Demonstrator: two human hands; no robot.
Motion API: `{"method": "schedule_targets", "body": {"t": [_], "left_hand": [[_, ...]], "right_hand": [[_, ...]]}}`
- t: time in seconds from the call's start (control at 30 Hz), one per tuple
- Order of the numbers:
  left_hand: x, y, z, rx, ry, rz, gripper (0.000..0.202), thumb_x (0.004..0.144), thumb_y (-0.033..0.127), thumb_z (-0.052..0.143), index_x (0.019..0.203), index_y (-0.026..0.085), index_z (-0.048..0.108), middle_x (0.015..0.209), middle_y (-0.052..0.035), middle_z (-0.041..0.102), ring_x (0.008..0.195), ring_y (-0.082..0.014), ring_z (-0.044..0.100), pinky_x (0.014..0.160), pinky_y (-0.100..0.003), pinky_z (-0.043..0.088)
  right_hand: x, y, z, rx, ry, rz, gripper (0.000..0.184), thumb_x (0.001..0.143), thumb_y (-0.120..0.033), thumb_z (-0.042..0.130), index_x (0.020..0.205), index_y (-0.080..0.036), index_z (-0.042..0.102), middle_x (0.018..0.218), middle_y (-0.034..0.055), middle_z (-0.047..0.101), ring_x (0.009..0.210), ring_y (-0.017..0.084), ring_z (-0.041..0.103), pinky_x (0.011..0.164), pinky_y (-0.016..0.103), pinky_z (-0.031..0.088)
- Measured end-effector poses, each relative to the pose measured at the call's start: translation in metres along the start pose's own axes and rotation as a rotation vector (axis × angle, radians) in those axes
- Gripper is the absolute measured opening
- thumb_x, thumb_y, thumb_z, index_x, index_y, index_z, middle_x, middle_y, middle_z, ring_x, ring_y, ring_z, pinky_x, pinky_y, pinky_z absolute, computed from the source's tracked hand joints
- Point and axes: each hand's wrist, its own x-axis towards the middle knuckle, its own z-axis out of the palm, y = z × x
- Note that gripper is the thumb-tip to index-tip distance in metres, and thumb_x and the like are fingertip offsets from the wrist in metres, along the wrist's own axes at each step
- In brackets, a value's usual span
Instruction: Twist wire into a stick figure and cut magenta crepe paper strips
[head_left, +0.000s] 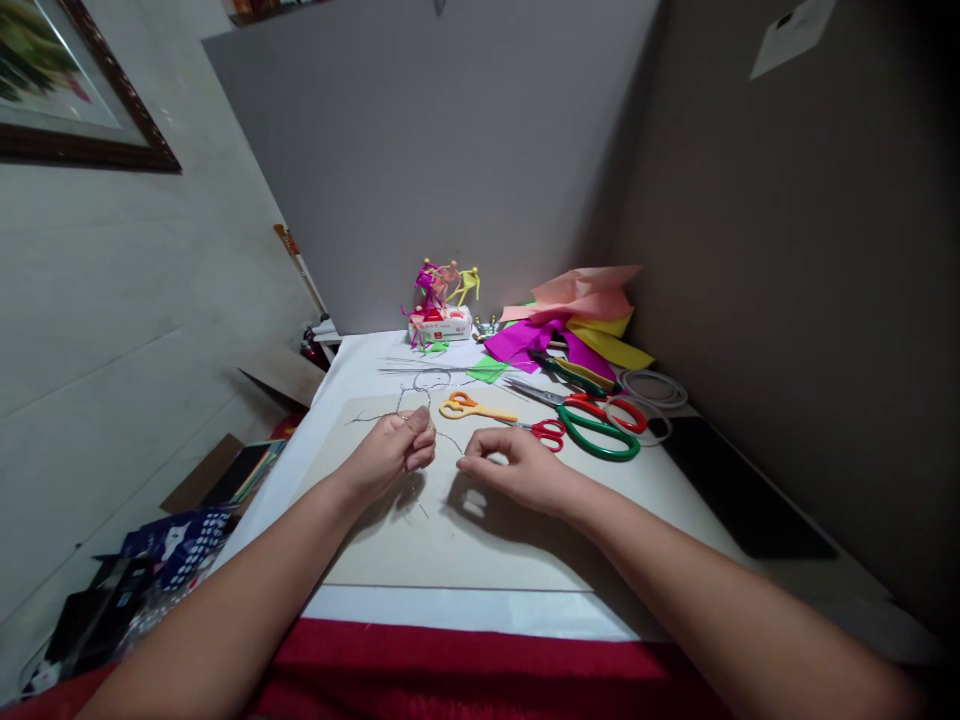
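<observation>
My left hand [397,447] is closed around the middle of a twisted wire figure [403,400], thumb on top. Thin wire limbs stick out to the left, upward and below the hand, with a round loop at the top. One twisted limb runs right to my right hand [517,462], whose thumb and forefinger pinch its end. Part of the wire is hidden inside the left fist. Just beyond the hands lie yellow-orange scissors [476,405] and small red-handled scissors [547,431].
Large scissors with green and red handles [600,432], pliers [574,372] and a white cable coil [652,390] lie to the right, near a black tablet-like slab [739,485]. Coloured paper sheets [585,300] and small colourful figures on a box [442,325] stand behind. A beige board [450,560] lies underneath.
</observation>
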Motion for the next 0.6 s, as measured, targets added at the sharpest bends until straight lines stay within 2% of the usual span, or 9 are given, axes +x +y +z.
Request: {"method": "schedule_targets", "body": {"t": [0.1,0.17,0.23,0.37,0.43,0.53,0.6], "left_hand": [[0.002,-0.004,0.002,0.004,0.032,-0.027,0.045,0.09,0.047,0.041,0.056,0.018,0.034,0.042,0.0072,0.031,0.043,-0.0072,0.023,0.047,-0.024,0.017],[0.003,-0.004,0.002,-0.016,0.041,-0.022,0.044,0.09,0.047,0.042,0.057,0.019,0.033,0.044,0.0078,0.029,0.042,-0.0069,0.022,0.047,-0.023,0.018],[0.003,-0.002,0.001,-0.036,0.041,-0.006,0.044,0.09,0.046,0.042,0.056,0.019,0.033,0.043,0.008,0.029,0.042,-0.007,0.023,0.048,-0.023,0.021],[0.001,0.003,-0.001,-0.063,0.026,0.031,0.046,0.09,0.047,0.041,0.055,0.019,0.033,0.04,0.0078,0.029,0.041,-0.0076,0.025,0.049,-0.023,0.026],[0.001,0.004,-0.002,-0.072,0.025,0.031,0.046,0.09,0.047,0.041,0.055,0.019,0.033,0.039,0.0077,0.029,0.041,-0.0077,0.026,0.049,-0.023,0.027],[0.0,0.004,0.0,-0.087,0.016,0.024,0.045,0.09,0.047,0.041,0.055,0.019,0.033,0.039,0.0079,0.029,0.04,-0.0074,0.026,0.049,-0.023,0.028],[-0.001,0.003,0.001,-0.1,0.007,0.026,0.045,0.09,0.046,0.041,0.055,0.019,0.033,0.039,0.0078,0.029,0.041,-0.0074,0.026,0.05,-0.023,0.028]], "right_hand": [[0.0,-0.002,0.0,-0.566,0.248,-0.2,0.017,0.08,-0.02,0.053,0.064,-0.015,0.055,0.069,0.0049,0.054,0.075,0.018,0.046,0.072,0.034,0.033],[0.0,-0.004,0.001,-0.664,0.308,-0.251,0.016,0.079,-0.018,0.053,0.064,-0.015,0.056,0.071,0.0064,0.055,0.079,0.02,0.045,0.075,0.036,0.033],[-0.001,-0.006,0.002,-0.462,0.268,-0.181,0.018,0.08,-0.023,0.054,0.065,-0.015,0.058,0.071,0.0063,0.056,0.076,0.019,0.048,0.074,0.034,0.035],[0.0,-0.004,-0.002,0.398,-0.065,0.127,0.031,0.085,-0.038,0.051,0.079,-0.012,0.065,0.082,0.0088,0.063,0.073,0.016,0.056,0.075,0.033,0.041],[0.0,-0.001,-0.004,0.728,-0.21,0.2,0.033,0.085,-0.041,0.051,0.09,-0.011,0.065,0.087,0.0103,0.064,0.078,0.018,0.059,0.08,0.035,0.042],[0.0,0.005,-0.003,0.951,-0.311,0.2,0.029,0.085,-0.036,0.055,0.09,-0.009,0.064,0.077,0.0078,0.064,0.078,0.018,0.06,0.082,0.036,0.04],[-0.001,0.007,-0.001,0.999,-0.311,0.181,0.025,0.085,-0.034,0.056,0.085,-0.01,0.063,0.067,0.0039,0.061,0.072,0.016,0.059,0.081,0.035,0.04]]}}
